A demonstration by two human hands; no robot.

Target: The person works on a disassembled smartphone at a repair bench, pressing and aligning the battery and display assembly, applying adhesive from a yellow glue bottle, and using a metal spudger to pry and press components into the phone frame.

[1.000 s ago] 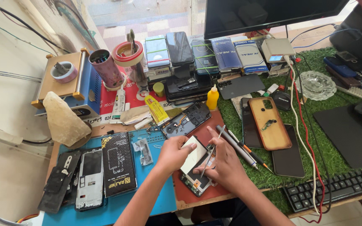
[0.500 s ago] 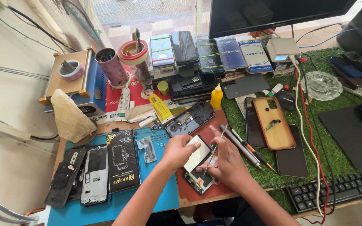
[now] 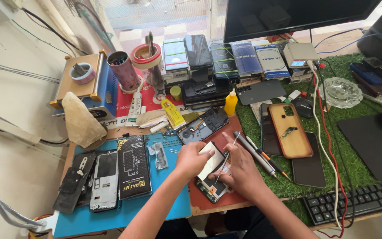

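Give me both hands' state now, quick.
Left hand: closed on the opened phone, steadying its upper edge.
Right hand: closed on tweezers, tip down inside the phone.

Both hands cover much of the opened phone (image 3: 212,183), so its middle and the tweezers' (image 3: 225,161) tip are hidden. The monitor (image 3: 297,15) is cut off by the top edge, the keyboard (image 3: 354,201) by the right edge.
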